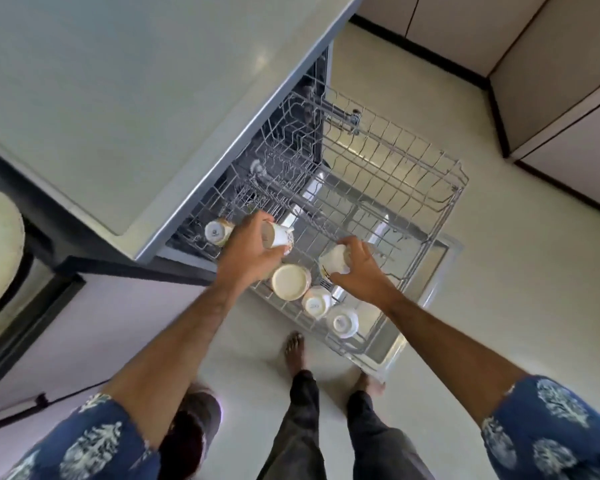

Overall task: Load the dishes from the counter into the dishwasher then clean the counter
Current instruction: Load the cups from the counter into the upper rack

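Dishwasher (305, 140) stands open under the bench (101, 81), whose pale, smooth top looks bare in the part that shows. Its upper rack (413, 174), a grid of thin grey coated wire with upright tines, is pulled out over the floor, with the shiny steel door (388, 348) lying flat below it.

Five cream ceramic pieces are in or over the rack's near end. A round bowl (290, 282) sits upside down, its flat base ring up, and two small cups (316, 301) (343, 321) sit inverted just right of it. A further cup (217, 232) rests at the left, close under the bench edge.

The left hand (250, 251) holds a glossy patterned cup (279, 237) tilted on its side, its grip wrapped round the body. The right hand (361, 268) has its grip clasped over another white cup (335, 259); motion blur makes it hard to say whether that one already touches the wire.

For this step, each cup should probably be turned fully mouth-down and seated between tines, apart from its neighbours, since glazed ceramic slides and chips easily on contact.
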`<state>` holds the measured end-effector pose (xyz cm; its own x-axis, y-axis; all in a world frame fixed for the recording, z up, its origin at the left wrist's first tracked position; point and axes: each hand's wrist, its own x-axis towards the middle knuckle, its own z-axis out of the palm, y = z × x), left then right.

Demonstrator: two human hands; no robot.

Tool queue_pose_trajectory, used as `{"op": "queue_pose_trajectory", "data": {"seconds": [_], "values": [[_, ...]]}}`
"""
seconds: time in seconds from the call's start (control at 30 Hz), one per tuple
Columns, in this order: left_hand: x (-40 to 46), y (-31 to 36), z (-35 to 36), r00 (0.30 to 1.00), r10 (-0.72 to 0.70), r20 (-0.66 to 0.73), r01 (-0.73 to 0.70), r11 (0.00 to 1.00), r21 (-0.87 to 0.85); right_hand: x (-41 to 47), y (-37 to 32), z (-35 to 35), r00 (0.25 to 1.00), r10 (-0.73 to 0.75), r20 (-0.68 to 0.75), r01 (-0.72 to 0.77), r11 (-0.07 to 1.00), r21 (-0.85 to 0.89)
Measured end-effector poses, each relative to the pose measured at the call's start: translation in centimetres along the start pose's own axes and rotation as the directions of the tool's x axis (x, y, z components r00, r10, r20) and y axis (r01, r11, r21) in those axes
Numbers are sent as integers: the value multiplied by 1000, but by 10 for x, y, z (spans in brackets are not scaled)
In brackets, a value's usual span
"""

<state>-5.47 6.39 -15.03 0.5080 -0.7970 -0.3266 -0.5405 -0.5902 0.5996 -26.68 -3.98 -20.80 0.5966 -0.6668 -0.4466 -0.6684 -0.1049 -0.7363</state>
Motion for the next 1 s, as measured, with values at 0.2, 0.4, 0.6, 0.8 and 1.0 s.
{"op": "queue_pose_trajectory", "data": {"seconds": [0.2, 0.4, 0.6, 0.8, 1.0], "values": [[78, -41, -5, 997, 1, -83, 16, 978, 209, 56, -10, 42, 986, -162, -34, 159, 984, -85], [126, -61, -7, 995, -56, -83, 73, 973, 218, 97, -24, 72, 977, -207, -61, 202, 977, -68], [146, -74, -14, 978, -167, -123, 199, 925, 325, 112, -26, 90, 974, -210, -78, 210, 978, -7], [151, -78, -3, 979, -178, -103, 205, 814, 543, 114, -21, 95, 971, -235, -33, 235, 972, 1], [146, -85, 0, 985, -147, -91, 172, 761, 626, 116, -24, 97, 971, -239, -2, 239, 970, -38]]}}
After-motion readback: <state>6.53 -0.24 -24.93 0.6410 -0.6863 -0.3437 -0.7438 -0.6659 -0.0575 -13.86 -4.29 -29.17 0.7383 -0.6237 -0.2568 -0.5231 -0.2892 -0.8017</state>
